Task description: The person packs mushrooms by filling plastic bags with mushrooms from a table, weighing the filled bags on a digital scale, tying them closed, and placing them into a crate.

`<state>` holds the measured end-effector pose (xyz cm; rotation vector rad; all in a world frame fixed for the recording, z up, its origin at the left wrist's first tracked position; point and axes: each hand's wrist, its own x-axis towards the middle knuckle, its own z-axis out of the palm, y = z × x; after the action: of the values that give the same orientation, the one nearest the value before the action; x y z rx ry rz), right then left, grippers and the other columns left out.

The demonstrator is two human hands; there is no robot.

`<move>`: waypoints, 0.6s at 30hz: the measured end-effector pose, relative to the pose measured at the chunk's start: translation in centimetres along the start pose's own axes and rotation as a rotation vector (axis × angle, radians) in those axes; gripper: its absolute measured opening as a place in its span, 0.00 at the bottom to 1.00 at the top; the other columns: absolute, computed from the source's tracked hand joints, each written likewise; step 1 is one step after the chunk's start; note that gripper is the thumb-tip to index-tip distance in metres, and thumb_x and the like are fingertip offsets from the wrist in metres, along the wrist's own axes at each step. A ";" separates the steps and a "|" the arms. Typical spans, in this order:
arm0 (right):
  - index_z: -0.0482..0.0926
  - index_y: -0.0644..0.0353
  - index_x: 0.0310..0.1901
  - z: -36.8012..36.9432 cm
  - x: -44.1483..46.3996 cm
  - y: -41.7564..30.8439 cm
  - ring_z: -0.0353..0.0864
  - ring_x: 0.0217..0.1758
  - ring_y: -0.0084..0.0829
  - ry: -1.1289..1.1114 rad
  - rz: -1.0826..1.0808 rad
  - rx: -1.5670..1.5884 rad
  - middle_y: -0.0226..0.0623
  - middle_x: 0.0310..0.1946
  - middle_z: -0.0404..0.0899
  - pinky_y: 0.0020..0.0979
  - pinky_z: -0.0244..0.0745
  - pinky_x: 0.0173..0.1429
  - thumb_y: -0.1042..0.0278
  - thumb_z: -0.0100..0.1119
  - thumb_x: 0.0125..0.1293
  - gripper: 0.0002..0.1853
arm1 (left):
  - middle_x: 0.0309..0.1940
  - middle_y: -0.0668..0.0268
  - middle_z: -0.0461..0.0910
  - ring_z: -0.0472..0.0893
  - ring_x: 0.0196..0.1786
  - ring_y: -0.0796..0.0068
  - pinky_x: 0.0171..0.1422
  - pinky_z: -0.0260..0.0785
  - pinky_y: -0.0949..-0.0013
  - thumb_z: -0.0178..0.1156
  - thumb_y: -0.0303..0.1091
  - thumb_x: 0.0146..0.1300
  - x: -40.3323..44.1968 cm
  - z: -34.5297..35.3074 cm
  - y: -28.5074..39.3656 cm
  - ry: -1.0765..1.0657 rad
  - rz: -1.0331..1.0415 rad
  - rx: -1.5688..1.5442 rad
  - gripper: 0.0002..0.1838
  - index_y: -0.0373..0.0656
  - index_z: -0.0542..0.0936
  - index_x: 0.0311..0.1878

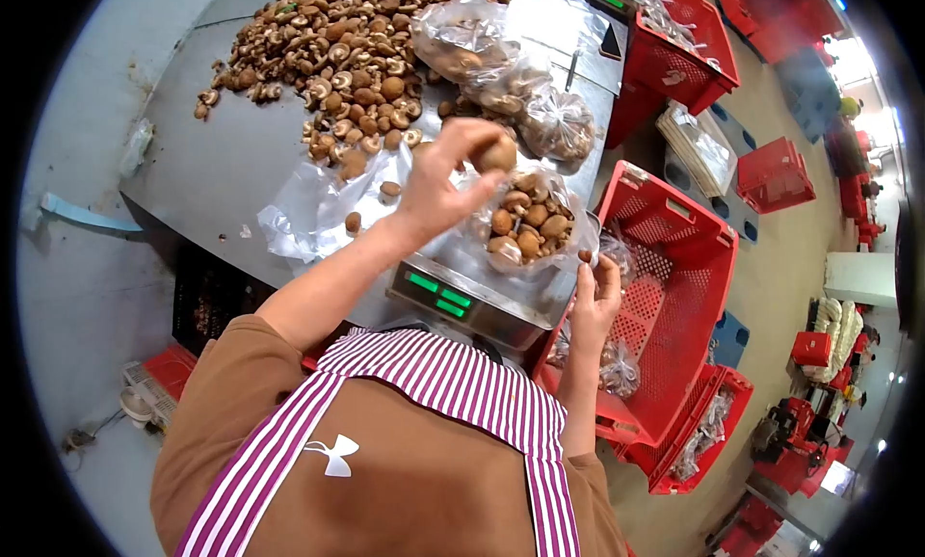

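Note:
My left hand (pixel 448 176) holds a brown mushroom (pixel 497 154) between thumb and fingers, just above an open clear bag (pixel 528 225) of mushrooms. The bag stands on a metal scale (pixel 472 292) with green lit digits. At the bag's right edge is my right hand (pixel 595 292), its thumb and forefinger pinched together beside a small brown piece (pixel 585 255). A large heap of mushrooms (pixel 356 46) covers the back of the metal table (pixel 193 162). Filled clear bags (pixel 557 125) lie behind the open one.
Right of the table stands a large red crate (pixel 665 297) with bagged mushrooms inside. Another red crate (pixel 679 56) is behind it, and a lower one (pixel 703 432) sits in front. A loose plastic bag (pixel 308 210) lies on the table's left part.

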<state>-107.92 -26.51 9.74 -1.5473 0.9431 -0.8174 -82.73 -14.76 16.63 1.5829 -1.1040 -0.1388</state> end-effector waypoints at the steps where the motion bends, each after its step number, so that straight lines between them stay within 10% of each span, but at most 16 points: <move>1: 0.76 0.68 0.52 -0.1 -0.1 0.2 0.75 0.54 0.31 -0.015 0.000 -0.018 0.40 0.47 0.78 0.33 0.67 0.63 0.71 0.60 0.67 0.14 | 0.58 0.59 0.77 0.77 0.60 0.62 0.62 0.72 0.63 0.66 0.31 0.57 0.4 -0.6 -1.8 0.076 0.038 0.119 0.27 0.45 0.75 0.61; 5: 0.76 0.70 0.49 0.7 0.3 -1.0 0.75 0.54 0.39 -0.078 -0.131 -0.243 0.44 0.46 0.77 0.36 0.67 0.62 0.68 0.64 0.64 0.17 | 0.71 0.52 0.64 0.62 0.73 0.48 0.77 0.54 0.52 0.68 0.46 0.58 0.4 -2.7 -4.5 0.110 -0.026 0.448 0.46 0.44 0.59 0.76; 13: 0.76 0.69 0.44 1.3 1.0 -1.5 0.75 0.46 0.46 -0.099 -0.308 -0.518 0.45 0.40 0.76 0.41 0.69 0.54 0.65 0.66 0.62 0.16 | 0.62 0.44 0.73 0.72 0.66 0.48 0.70 0.64 0.55 0.71 0.57 0.54 -4.9 -1.5 -5.3 -0.221 -0.590 0.140 0.49 0.43 0.63 0.73; 18: 0.76 0.68 0.43 1.9 1.3 -2.3 0.77 0.40 0.39 -0.076 -0.310 -0.497 0.40 0.36 0.77 0.36 0.71 0.48 0.68 0.62 0.67 0.11 | 0.32 0.70 0.81 0.76 0.37 0.80 0.45 0.68 0.71 0.65 0.39 0.65 -4.6 0.4 -3.9 -0.218 -0.533 0.056 0.13 0.35 0.83 0.36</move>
<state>-105.35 -26.67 11.74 -2.1802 0.9040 -0.7633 -83.31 -12.20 11.25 1.9162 -0.8274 -0.6526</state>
